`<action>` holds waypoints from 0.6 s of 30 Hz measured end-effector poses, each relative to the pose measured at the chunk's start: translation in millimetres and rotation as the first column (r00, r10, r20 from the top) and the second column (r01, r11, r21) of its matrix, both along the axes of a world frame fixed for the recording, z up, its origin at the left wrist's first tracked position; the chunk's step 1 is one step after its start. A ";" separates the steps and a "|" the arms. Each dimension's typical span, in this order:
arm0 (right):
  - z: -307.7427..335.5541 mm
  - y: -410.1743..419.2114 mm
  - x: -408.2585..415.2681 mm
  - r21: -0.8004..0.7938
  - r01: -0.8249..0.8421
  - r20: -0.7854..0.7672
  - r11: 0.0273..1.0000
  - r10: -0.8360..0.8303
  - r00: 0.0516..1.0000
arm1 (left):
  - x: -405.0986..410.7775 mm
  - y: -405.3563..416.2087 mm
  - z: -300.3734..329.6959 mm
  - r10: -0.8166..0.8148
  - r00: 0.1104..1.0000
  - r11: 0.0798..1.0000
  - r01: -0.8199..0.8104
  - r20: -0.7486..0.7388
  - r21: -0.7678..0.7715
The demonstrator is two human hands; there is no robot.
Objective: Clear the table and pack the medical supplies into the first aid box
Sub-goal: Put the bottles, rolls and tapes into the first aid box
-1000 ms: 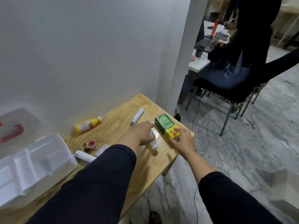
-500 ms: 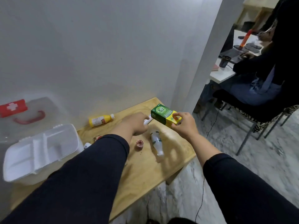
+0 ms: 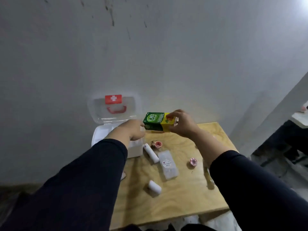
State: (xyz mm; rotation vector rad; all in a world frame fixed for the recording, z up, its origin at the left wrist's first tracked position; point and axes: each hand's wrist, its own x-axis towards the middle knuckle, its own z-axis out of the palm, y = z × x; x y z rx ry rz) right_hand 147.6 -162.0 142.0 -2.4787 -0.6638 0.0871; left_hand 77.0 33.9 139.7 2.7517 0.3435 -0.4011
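Note:
My right hand point(image 3: 182, 125) holds a green and yellow medicine carton point(image 3: 156, 121) in the air above the back of the wooden table point(image 3: 183, 202). My left hand point(image 3: 133, 130) is curled over the open white first aid box point(image 3: 134, 151), and a white tube tip shows at its fingers. The box's clear lid point(image 3: 115, 112) with a red cross stands against the wall. On the table lie a long white roll point(image 3: 150, 152), a flat clear packet point(image 3: 167, 164), a red pot point(image 3: 157, 144), a pink pot point(image 3: 193, 161) and a short white roll point(image 3: 154, 186).
A bottle point(image 3: 209, 178) lies partly hidden under my right forearm. The grey wall rises right behind the table and box. At the far right a white desk point(image 3: 300, 120) and a seated person's dark clothing point(image 3: 296, 135) stand beyond the table's right edge.
My view has swung left toward the first aid box. My right hand lifted the carton off the table and carried it left. My left hand left the bottle, closed on a white tube, moved over the box.

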 end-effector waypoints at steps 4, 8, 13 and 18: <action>1.1 48.3 -8.6 -0.117 -0.132 0.008 0.984 0.134 0.991 | -30.5 47.5 -13.1 0.098 0.993 0.995 -0.097 -0.068 0.018; -7.9 85.7 -13.8 -0.238 -0.210 0.010 0.948 0.218 0.976 | -48.3 75.5 -34.5 0.157 0.982 0.988 -0.156 -0.102 0.025; -26.1 127.3 -13.4 -0.361 -0.261 -0.033 0.895 0.268 0.963 | -55.8 94.8 -53.4 0.059 0.996 0.997 -0.056 -0.068 0.050; -57.0 163.0 -11.5 -0.344 -0.271 -0.114 0.899 0.246 0.963 | -60.2 109.5 -72.2 -0.002 0.997 0.997 0.008 -0.072 0.076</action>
